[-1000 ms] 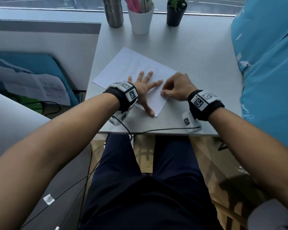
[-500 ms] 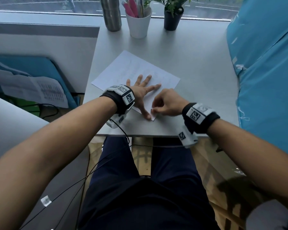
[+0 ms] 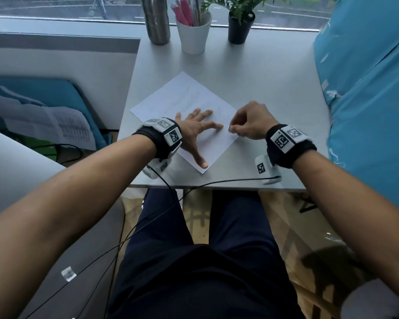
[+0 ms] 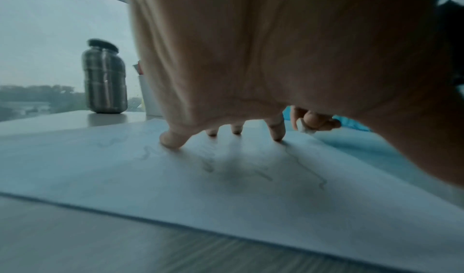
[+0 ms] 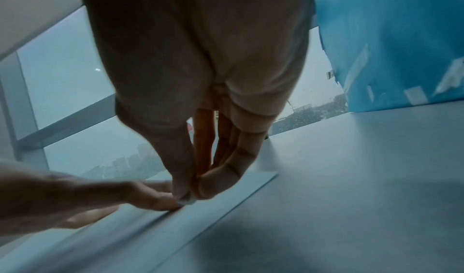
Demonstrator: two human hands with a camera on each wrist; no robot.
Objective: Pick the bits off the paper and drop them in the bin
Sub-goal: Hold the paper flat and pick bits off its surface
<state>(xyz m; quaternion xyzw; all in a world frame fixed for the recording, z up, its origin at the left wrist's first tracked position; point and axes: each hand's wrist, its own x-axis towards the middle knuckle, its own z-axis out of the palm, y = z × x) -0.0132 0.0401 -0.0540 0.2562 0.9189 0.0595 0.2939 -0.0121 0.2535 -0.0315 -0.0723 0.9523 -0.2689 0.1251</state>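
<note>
blue sheet (image 3: 366,93) walling right, bottle (image 3: 156,19) – cup (image 3: 194,35) – plant (image 3: 238,26) behind

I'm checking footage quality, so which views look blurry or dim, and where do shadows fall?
Head view: sharp but cool, dim daylight, edges bowed by the wide lens. Left wrist view: table foreground streaked with blur, soft finger shadows on the paper. Right wrist view: right hand backlit, dark and soft against the window.

The paper (image 3: 189,116) lies on the desk (image 3: 263,88), turned at an angle, toward the near edge. The left hand (image 3: 195,132) rests spread on its near part; the right hand (image 3: 251,123) is just to the right, over the paper's right edge, its fingers (image 5: 185,188) pinching a small bit (image 5: 187,202). Behind the paper, along the far edge, stand a bottle (image 3: 156,19), a cup of pens (image 3: 194,31) and a potted plant (image 3: 240,26), left to right.
</note>
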